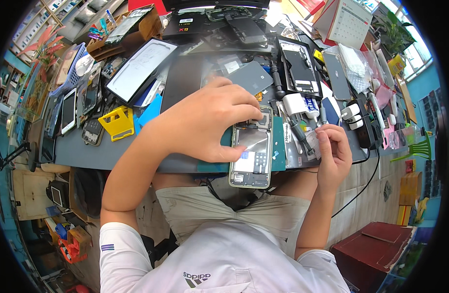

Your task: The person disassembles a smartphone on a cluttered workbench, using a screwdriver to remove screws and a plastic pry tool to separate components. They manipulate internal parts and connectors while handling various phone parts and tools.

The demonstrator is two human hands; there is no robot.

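Observation:
An opened smartphone [251,163] with its inner parts bare lies on a green work mat [279,146]. Its lower end juts past the table's front edge. My left hand [214,119] reaches over it from the left, thumb at the phone's left side and fingertips at its upper part, gripping it. To the right, my right hand [334,149] is raised with thumb and forefinger pinched together; whatever they may hold is too small to make out. Close by that hand are a dark-handled screwdriver [300,136] and a small clear plastic bag [311,141].
Beyond my left arm stand a yellow phone stand [117,123], a boxed white panel [140,73] and a white phone [68,111]. Phone parts and a black tray [298,68] crowd the back. White chargers [351,115] sit on a black power strip [368,132] at right.

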